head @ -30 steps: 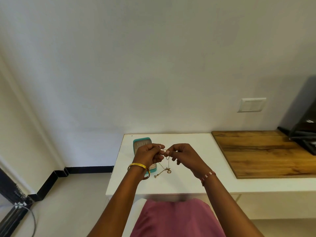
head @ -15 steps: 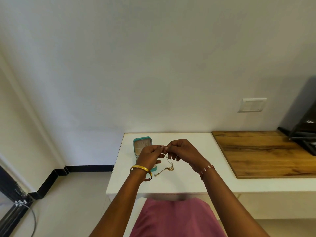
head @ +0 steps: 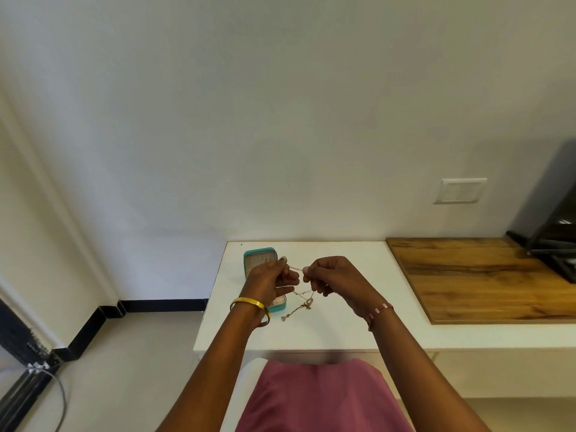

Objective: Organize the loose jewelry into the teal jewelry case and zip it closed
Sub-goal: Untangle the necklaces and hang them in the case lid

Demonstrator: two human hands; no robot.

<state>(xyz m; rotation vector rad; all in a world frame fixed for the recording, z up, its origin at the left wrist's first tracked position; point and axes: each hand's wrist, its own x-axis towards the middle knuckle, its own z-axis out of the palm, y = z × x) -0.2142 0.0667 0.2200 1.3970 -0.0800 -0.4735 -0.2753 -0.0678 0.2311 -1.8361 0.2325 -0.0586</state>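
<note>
Gold chain (head: pixel 304 302) pinched between both hands, above table (head: pixel 327 335)

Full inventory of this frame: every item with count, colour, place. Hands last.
jewelry case: 1, teal, open on the white table near its left edge, partly behind the left hand
chain: 1, gold, stretched between both hands, the rest hanging down to the table
white table: 1, white, against the wall
wooden board: 1, brown, on the table's right part
wall plate: 1, white, on the wall above the board
dark object: 1, black, far right, cut off by the frame
bangle: 1, gold, left wrist
bracelet: 1, red and white, right wrist
left hand: pinches the chain
right hand: pinches the chain
</note>
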